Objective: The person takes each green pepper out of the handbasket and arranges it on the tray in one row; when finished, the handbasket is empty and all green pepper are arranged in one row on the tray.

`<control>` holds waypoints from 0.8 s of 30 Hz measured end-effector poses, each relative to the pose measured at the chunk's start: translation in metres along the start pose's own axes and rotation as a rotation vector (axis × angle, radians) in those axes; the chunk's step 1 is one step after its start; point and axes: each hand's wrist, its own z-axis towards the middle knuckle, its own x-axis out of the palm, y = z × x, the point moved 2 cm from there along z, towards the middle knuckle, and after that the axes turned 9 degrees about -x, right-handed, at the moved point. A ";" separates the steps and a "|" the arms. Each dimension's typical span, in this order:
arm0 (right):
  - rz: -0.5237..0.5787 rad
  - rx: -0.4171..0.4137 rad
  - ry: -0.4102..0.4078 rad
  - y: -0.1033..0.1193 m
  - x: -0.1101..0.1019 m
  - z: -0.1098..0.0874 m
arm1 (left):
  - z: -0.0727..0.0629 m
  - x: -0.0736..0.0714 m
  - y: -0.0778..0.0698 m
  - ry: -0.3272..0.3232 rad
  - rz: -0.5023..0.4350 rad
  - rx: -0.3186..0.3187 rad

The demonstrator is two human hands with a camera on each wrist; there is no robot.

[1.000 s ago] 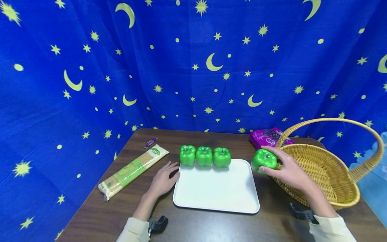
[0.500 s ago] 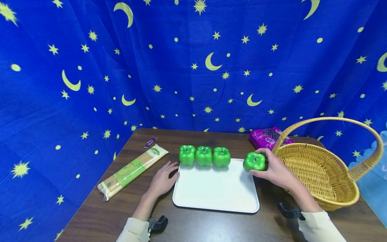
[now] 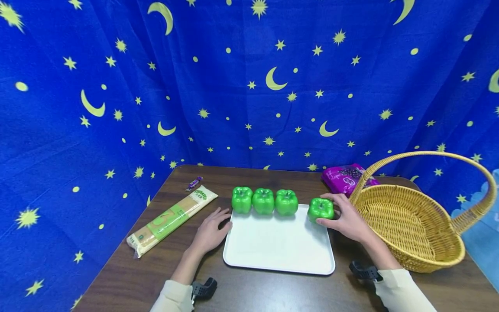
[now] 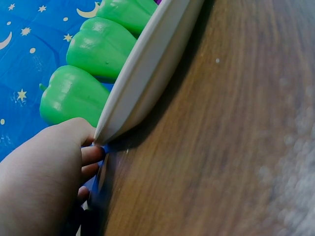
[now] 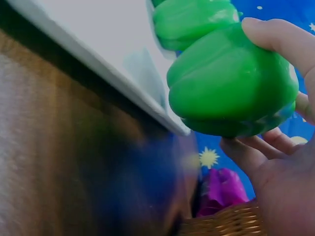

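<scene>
My right hand (image 3: 348, 220) grips a green bell pepper (image 3: 321, 209) between thumb and fingers, over the back right corner of a white tray (image 3: 278, 242). In the right wrist view the held pepper (image 5: 231, 83) is large, its underside above the tray rim (image 5: 123, 91). Three more green bell peppers stand in a row along the tray's back edge: left (image 3: 241, 200), middle (image 3: 263, 201) and right (image 3: 286, 202). My left hand (image 3: 212, 232) rests at the tray's left edge, its thumb touching the rim, as the left wrist view also shows.
A wicker basket (image 3: 405, 221) with a tall handle stands at the right. Behind it lies a purple packet (image 3: 343, 177). A long noodle packet (image 3: 171, 221) and a small purple-wrapped candy (image 3: 194, 183) lie at the left. A blue curtain hangs behind the table.
My right hand has carried the pepper leftward, from beside the basket to over the tray's back right corner. The left hand has stayed at the tray's edge.
</scene>
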 end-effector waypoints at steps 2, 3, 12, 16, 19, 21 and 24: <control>0.020 0.008 0.016 -0.003 0.003 -0.001 | 0.000 0.000 0.000 0.000 -0.003 0.006; 0.024 0.016 0.023 -0.004 0.004 -0.002 | 0.000 0.000 0.000 0.001 -0.006 0.007; 0.081 0.036 0.048 -0.011 0.006 -0.006 | -0.001 -0.001 -0.002 0.004 -0.009 -0.004; 0.066 0.014 0.048 -0.013 0.006 -0.010 | -0.001 0.001 -0.001 0.008 -0.005 0.005; 0.066 0.020 0.044 -0.014 0.005 -0.014 | -0.001 0.001 0.000 0.008 -0.008 0.009; 0.065 0.037 0.043 -0.015 0.005 -0.016 | -0.001 0.001 0.000 0.005 -0.011 0.014; 0.053 0.065 0.048 -0.015 0.006 -0.018 | -0.001 0.000 0.000 -0.002 -0.015 0.013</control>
